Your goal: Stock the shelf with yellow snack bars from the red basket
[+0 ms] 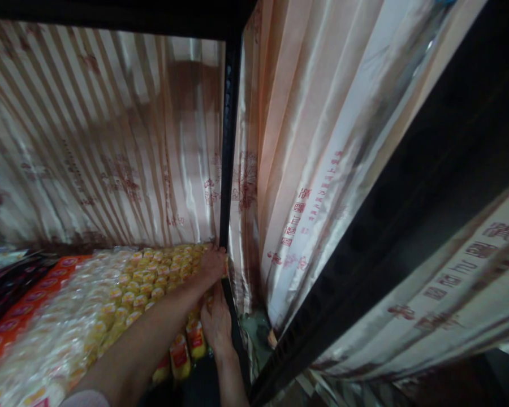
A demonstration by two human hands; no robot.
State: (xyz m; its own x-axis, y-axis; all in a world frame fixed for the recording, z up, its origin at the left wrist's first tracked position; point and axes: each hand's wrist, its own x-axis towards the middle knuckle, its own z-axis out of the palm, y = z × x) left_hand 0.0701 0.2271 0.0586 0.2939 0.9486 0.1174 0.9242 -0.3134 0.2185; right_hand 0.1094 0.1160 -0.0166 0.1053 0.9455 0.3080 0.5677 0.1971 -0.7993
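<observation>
The pleated, pale satin curtain right of the upright black metal post carries two slanting columns of red Chinese characters: a large, seal-style column and a small column. In the small column, "上" and "之" are legible; the remainder is uncertain. The pale satin curtain section at far right bears a further large red column, blurred. Red labels on the small yellow packets and round emblems on the flat orange-red strip are unreadable.
</observation>
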